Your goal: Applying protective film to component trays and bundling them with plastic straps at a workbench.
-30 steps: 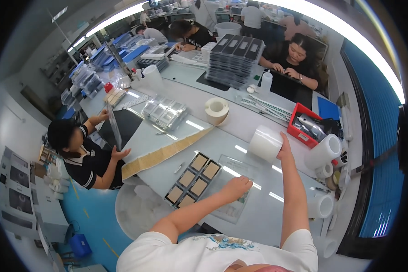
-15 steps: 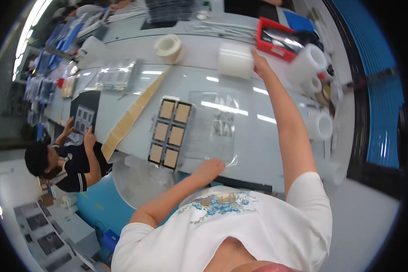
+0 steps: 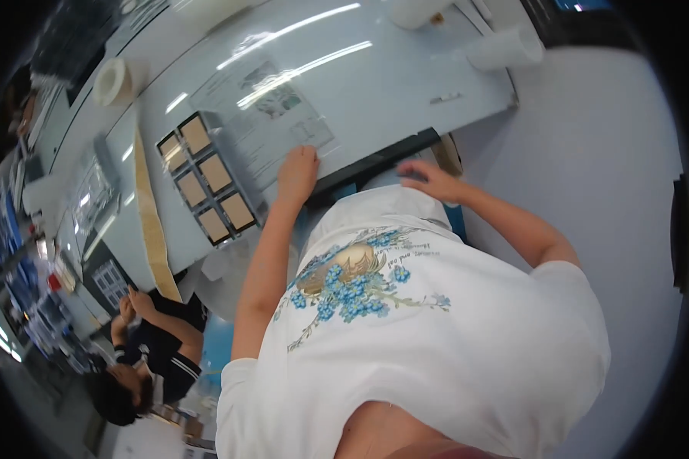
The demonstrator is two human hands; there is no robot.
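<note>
My left hand (image 3: 298, 172) rests on the near edge of the white table (image 3: 406, 99), its fingers lying on a clear plastic sheet (image 3: 272, 126) that covers a printed page. It grips nothing. My right hand (image 3: 429, 180) hovers just off the table's dark front edge (image 3: 375, 162), fingers loosely apart and empty, close to my white flowered shirt. Left of the sheet lies a black tray (image 3: 207, 187) of tan square pieces.
A long tan strip (image 3: 151, 222) runs along the table past the tray. A tape roll (image 3: 113, 80) lies at the far left, and white rolls (image 3: 505, 50) stand near the table's right corner. A person in a dark shirt (image 3: 157, 344) works at lower left. Grey floor (image 3: 589, 153) lies at right.
My right hand has come back from the white roll at the far side to the table's front edge. The left hand stays on the sheet. The view has tipped down toward my chest.
</note>
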